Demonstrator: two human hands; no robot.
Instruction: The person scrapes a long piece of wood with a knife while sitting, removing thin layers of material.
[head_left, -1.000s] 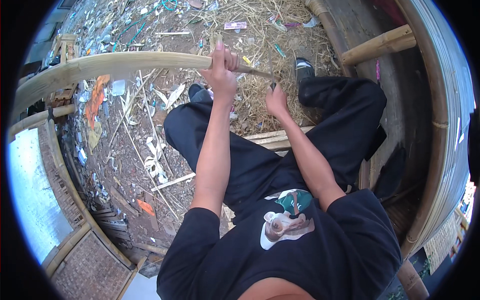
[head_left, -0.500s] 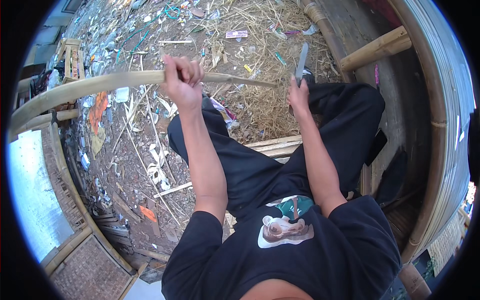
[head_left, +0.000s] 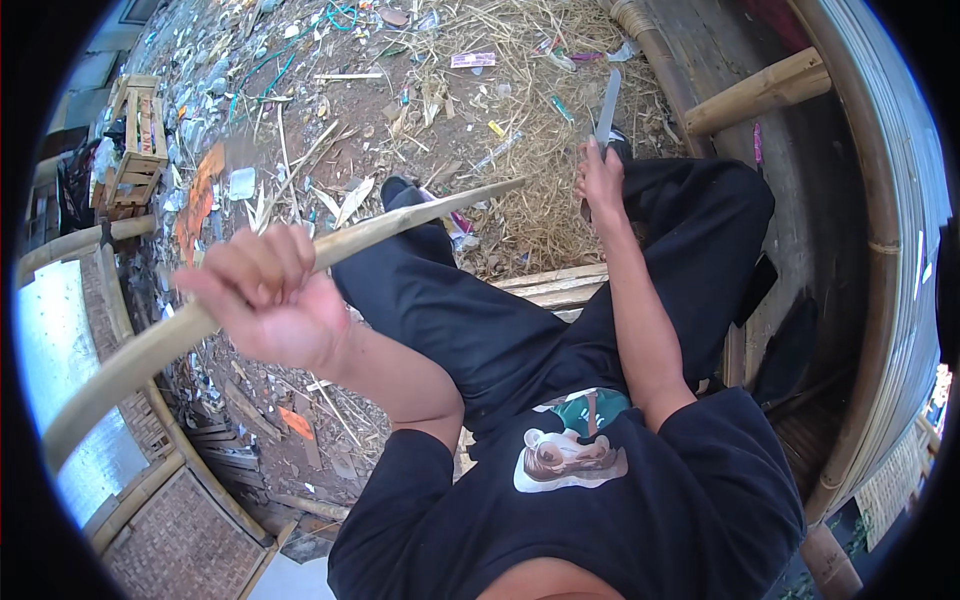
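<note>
My left hand (head_left: 275,300) is wrapped round a long pale bamboo strip (head_left: 400,222), held up at my left side. The strip slants from the lower left up to a tapered tip in front of my knees. In my right hand (head_left: 601,182) is a knife (head_left: 608,108), its long blade pointing away from me, near my right knee. The tip of the strip is a little left of the knife hand, apart from it. My fingers hide most of the knife's handle.
A wooden crate (head_left: 146,140) stands at the far left. Straw (head_left: 560,215), shavings and litter cover the ground ahead. A bamboo rail (head_left: 760,92) and pole (head_left: 880,260) border the right side. A woven panel (head_left: 185,540) lies at lower left. Wooden slats (head_left: 555,285) lie between my legs.
My left hand has come back toward me and to the left, drawing the bamboo strip with it and tilting its near end lower. The knife hand has barely moved.
</note>
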